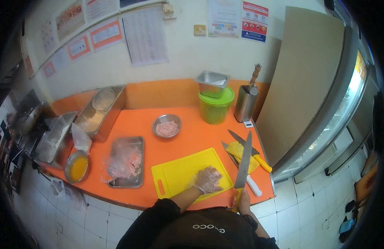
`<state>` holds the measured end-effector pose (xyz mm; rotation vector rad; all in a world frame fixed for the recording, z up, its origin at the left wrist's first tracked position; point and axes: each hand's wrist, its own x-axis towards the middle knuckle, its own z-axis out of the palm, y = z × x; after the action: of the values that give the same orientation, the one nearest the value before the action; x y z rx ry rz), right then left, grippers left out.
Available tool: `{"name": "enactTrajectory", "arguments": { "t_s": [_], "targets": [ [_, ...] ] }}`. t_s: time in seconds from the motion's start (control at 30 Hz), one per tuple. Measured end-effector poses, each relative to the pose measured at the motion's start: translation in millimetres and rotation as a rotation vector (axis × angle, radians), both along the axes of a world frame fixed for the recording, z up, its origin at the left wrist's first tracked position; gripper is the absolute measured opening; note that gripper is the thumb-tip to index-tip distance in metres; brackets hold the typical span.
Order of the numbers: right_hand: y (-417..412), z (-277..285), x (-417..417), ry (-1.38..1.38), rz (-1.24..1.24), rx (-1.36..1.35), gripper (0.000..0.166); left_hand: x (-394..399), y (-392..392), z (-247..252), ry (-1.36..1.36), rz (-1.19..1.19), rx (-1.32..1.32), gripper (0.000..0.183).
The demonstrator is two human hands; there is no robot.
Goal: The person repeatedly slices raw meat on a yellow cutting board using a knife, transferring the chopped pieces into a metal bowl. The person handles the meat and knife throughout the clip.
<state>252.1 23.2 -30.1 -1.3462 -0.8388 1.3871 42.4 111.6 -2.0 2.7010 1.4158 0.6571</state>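
My left hand (208, 180), in a clear plastic glove, rests over the lower right part of a yellow cutting board (179, 166). Pale raw meat (215, 177) seems to lie at its fingers; glove and meat are hard to tell apart. In my right hand (242, 201) is the yellow handle of a large knife (245, 158), its blade pointing up and away from me. Beyond that blade, a yellow cloth (235, 151) lies between a second yellow-handled knife (266, 164) and a white-handled knife (254, 185). A steel bowl (167, 117) holds minced raw meat (167, 128).
Left of the board, a steel tray (126, 183) holds bagged raw meat (129, 162). Further left stand a bowl of yellow liquid (78, 168) and deep steel pans (108, 124). A green-lidded bucket (214, 109) and a knife block (245, 104) stand at the back right, beside a fridge (307, 77).
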Motion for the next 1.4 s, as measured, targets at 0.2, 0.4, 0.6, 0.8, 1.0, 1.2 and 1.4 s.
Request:
{"name": "enactTrajectory", "arguments": {
  "t_s": [0.2, 0.4, 0.6, 0.8, 1.0, 1.2, 1.4],
  "targets": [
    [16, -79, 18, -0.334, -0.001, 0.266, 0.035, -5, 27, -66, 0.186, -0.094, -0.046, 0.027],
    [-1, -7, -2, 0.060, 0.027, 0.116, 0.041, -38, 58, 35, 0.237, 0.038, -0.428, 0.020],
    [1, 0, -3, 0.047, 0.018, 0.025, 0.053, -137, 162, 86, -0.429, 0.441, -0.344, 0.025],
    [2, -3, -4, 0.100, 0.026, 0.016, 0.058, -230, 256, 59, 0.420, 0.632, -0.301, 0.043],
    [0, 4, -4, 0.131, -0.038, 0.039, 0.043, -179, 214, 15, 0.306, 0.694, 0.097, 0.042],
    [-2, 0, -4, 0.127, -0.004, 0.078, 0.045, -133, 119, 48, 0.131, 0.678, -0.092, 0.046],
    [1, 4, -4, -0.049, 0.024, 0.036, 0.048, -40, 39, 18, 0.128, 0.068, 0.060, 0.048]
  ]
}}
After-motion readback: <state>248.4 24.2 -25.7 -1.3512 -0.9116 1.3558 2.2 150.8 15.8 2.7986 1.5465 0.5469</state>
